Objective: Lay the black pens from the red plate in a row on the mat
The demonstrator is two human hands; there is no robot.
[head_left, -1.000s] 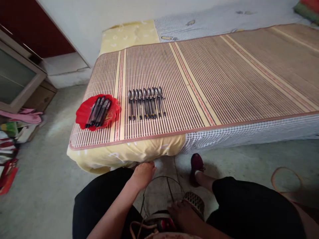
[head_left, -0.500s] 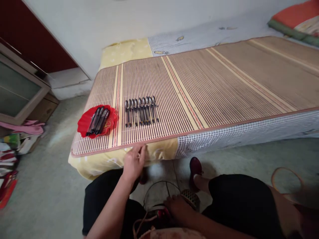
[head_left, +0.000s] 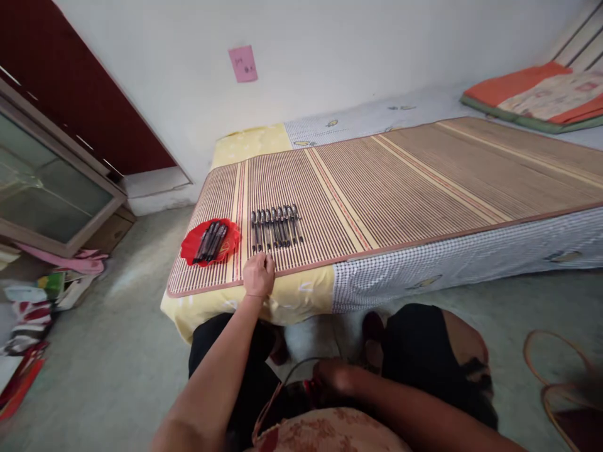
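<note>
My left hand [head_left: 259, 273] is closed in a fist on the near edge of the striped mat [head_left: 400, 188]; I see nothing in it. Just beyond it, several black-capped pens [head_left: 276, 226] lie side by side in a row, caps toward the wall. Left of that row sits a red scalloped plate [head_left: 188, 248], and several more dark pens [head_left: 211, 242] are bunched on it. Low at my lap, my right hand [head_left: 332, 375] is in shadow beside something small and red and a thin curved wire or handle. Its fingers are mostly hidden.
The mat covers a bed with a yellow and checked sheet [head_left: 377, 282]. A folded orange and green quilt [head_left: 532, 97] lies at the far right. A glass-fronted cabinet [head_left: 56, 188] stands left, cloths and papers below it. A tan loop [head_left: 556, 358] is on the floor at right.
The view has tilted up, bringing a pink paper on the wall into sight. My left hand has moved from the bed's edge onto the mat, closer to the pens. My right hand stays low.
</note>
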